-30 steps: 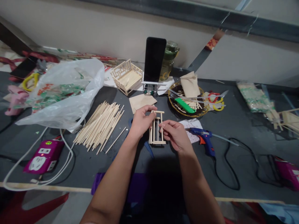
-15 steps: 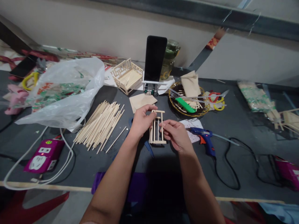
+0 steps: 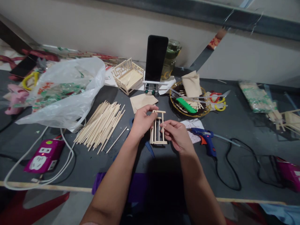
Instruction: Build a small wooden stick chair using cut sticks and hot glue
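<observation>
- Left hand (image 3: 141,122) has its grip closed on the top left of a small pale wooden stick frame (image 3: 158,128).
- Right hand (image 3: 178,136) pinches the frame's right upright.
- The frame stands at the middle of the dark grey desk (image 3: 236,125), beside a blue glue gun (image 3: 206,139).

Left hand (image 3: 142,122) covers the left rail of the stick frame (image 3: 158,128), and the right hand (image 3: 177,135) hides its lower right corner, so the joints there are unreadable. The blue tool (image 3: 149,147) under the left wrist is mostly hidden and can't be identified. The phone (image 3: 156,57) blocks part of the glass jar (image 3: 172,53). Contents of the plastic bag (image 3: 63,90) are blurred. The magenta box (image 3: 291,173) is cut off by the right edge, and the pink item (image 3: 14,98) is cut off at the left.
</observation>
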A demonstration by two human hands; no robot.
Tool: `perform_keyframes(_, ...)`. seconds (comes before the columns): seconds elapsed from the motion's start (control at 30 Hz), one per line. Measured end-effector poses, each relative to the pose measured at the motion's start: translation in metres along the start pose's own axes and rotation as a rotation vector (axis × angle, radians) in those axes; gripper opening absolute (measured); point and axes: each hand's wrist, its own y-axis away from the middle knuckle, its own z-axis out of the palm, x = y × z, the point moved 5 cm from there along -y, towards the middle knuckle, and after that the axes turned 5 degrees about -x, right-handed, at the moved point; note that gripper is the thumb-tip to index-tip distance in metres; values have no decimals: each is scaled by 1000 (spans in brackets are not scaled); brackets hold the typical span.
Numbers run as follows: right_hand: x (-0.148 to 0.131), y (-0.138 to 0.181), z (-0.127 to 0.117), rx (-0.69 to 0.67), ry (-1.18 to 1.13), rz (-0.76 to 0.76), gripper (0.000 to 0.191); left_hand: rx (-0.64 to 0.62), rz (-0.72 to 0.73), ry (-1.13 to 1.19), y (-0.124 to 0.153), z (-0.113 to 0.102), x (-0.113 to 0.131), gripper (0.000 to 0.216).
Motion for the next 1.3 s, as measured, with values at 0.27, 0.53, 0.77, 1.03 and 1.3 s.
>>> perform_keyframes(0.27, 0, 0, 0, -5, -3, -5, 22, -2, -3, 0, 0, 0, 1, 22)
perform_keyframes(0.53, 0, 0, 0, -2, 2, -6, 25, 2, 3, -16, -1, 0, -2, 22)
perform_keyframes(0.77, -2, 1, 1, -1, 3, -15, 25, 4, -6, -17, 0, 0, 0, 23)
perform_keyframes(1.03, 0, 0, 0, -5, -6, -10, 24, 2, -6, -16, 1, 0, 1, 22)
perform_keyframes(1.3, -1, 0, 0, -5, -9, -2, 24, -1, -10, -16, 1, 1, 1, 23)
